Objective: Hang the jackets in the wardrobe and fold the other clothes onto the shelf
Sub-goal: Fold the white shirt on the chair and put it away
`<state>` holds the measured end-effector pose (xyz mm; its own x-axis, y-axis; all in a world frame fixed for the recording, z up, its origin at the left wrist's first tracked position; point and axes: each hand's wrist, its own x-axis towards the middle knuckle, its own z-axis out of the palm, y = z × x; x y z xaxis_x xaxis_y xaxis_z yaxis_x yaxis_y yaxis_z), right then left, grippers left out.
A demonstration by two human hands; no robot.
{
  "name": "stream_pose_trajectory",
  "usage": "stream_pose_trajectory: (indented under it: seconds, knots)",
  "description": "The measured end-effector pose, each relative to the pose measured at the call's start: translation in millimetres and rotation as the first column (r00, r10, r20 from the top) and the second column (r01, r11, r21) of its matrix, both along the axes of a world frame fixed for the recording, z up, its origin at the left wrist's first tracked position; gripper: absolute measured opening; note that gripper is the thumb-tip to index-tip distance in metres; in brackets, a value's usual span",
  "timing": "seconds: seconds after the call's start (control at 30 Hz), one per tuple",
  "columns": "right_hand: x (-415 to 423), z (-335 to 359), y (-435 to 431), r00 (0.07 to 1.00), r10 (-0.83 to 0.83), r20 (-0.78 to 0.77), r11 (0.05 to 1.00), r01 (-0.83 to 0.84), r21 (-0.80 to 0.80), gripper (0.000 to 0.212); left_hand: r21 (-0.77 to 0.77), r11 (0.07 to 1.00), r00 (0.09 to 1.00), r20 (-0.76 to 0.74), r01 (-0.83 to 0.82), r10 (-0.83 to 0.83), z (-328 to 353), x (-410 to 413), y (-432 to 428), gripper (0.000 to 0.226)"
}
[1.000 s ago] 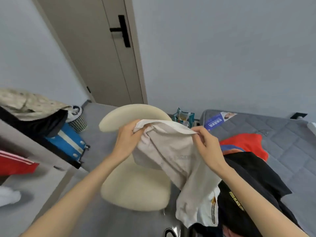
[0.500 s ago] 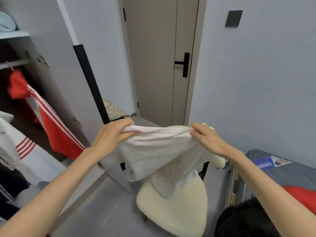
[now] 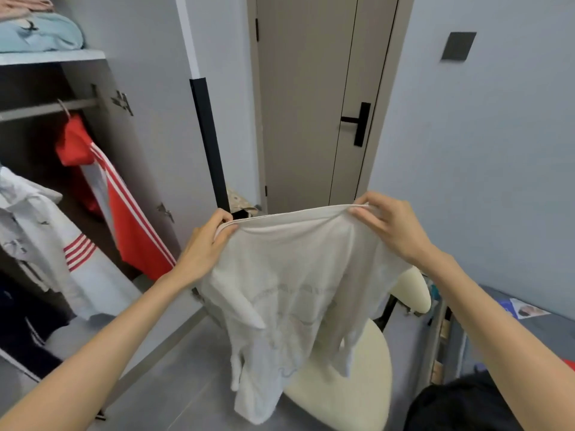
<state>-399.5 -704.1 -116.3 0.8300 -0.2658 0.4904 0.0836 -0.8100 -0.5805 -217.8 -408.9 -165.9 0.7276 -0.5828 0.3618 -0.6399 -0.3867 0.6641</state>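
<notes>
Open grey wardrobe (image 3: 102, 126) at left.
Left hand (image 3: 202, 247), right hand (image 3: 392, 231) pinch white cotton shirt's (image 3: 295, 290) top hem; it hangs below each grip.

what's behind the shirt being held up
Behind the shirt, pinched by the left hand and right hand, a cream chair shows below and to the right; the rest of it is covered.

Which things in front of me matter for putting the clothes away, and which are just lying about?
For the job: white shirt, gripped by left hand and right hand; red jacket hanging on the rail; shelf with folded clothes; black garment.
Lying about: cream chair; door; wall switch.
</notes>
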Motion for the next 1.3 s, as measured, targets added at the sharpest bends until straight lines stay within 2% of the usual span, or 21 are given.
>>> stream_pose_trajectory:
  seconds: [0.07, 0.17, 0.23, 0.3, 0.37, 0.43, 0.5, 0.57, 0.63, 0.9, 1.03, 1.17, 1.3]
  knots:
    - [-1.6, 3.2, -4.1, 1.000, 0.021, 0.011, 0.999, -0.022, 0.031, 0.031, 0.103, 0.995, 0.994, 0.110, 0.006, -0.017, -1.3, 1.0, 4.6, 0.014]
    - [-1.1, -0.2, -20.0, 0.998, 0.021, -0.053, 0.996, -0.016, 0.086, 0.036, 0.371, 0.928, 0.943, 0.295, 0.032, -0.151, 0.7, 6.2, 7.3, 0.040]
    - [3.4, -9.8, -33.3, 0.986, -0.037, -0.163, 0.998, 0.044, 0.040, 0.041, 0.493, 0.870, 0.920, 0.331, 0.019, -0.208, -1.0, 10.8, 2.3, 0.045]
    - [11.3, -24.7, -45.7, 0.960, -0.106, -0.258, 0.994, 0.095, -0.053, 0.051, 0.528, 0.849, 0.911, 0.352, -0.003, -0.216, -5.6, 16.1, -8.1, 0.036]
    - [23.1, -39.1, -58.1, 0.943, -0.163, -0.292, 0.985, 0.138, -0.105, 0.052, 0.536, 0.844, 0.918, 0.350, -0.032, -0.187, -8.5, 22.5, -22.9, 0.030]
    - [37.3, -44.5, -70.3, 0.934, -0.222, -0.281, 0.972, 0.189, -0.139, 0.045, 0.537, 0.841, 0.930, 0.337, -0.065, -0.144, -6.6, 32.0, -41.4, 0.027]
    - [52.7, -39.5, -83.5, 0.932, -0.273, -0.238, 0.958, 0.240, -0.159, 0.039, 0.497, 0.863, 0.944, 0.318, -0.085, -0.090, 1.4, 44.3, -61.6, 0.025]
    - [68.5, -28.3, -97.9, 0.935, -0.309, -0.175, 0.944, 0.279, -0.177, 0.042, 0.444, 0.889, 0.947, 0.318, -0.109, -0.043, 14.4, 56.8, -80.6, 0.025]
    - [82.4, -15.4, -113.8, 0.938, -0.323, -0.125, 0.936, 0.296, -0.191, 0.029, 0.409, 0.901, 0.937, 0.349, -0.143, -0.009, 29.7, 65.9, -97.3, 0.028]
    - [90.7, 4.9, -158.4, 0.956, -0.293, 0.027, 0.952, 0.295, -0.086, 0.015, 0.272, 0.948, 0.894, 0.447, -0.164, 0.026, 55.6, 57.9, -132.6, 0.029]
    - [76.0, -9.5, -165.6, 0.957, -0.289, 0.016, 0.957, 0.289, -0.018, 0.019, 0.218, 0.965, 0.899, 0.436, -0.145, 0.036, 34.4, 42.8, -136.8, 0.030]
    - [49.5, -49.0, -162.5, 0.956, -0.284, -0.069, 0.956, 0.288, 0.058, 0.022, 0.172, 0.982, 0.941, 0.338, -0.074, 0.012, -14.9, 19.5, -139.5, 0.030]
    - [20.9, -116.6, -156.8, 0.957, -0.243, -0.160, 0.958, 0.262, 0.114, 0.024, 0.166, 0.986, 0.979, 0.203, -0.001, -0.033, -89.5, -8.9, -140.8, 0.035]
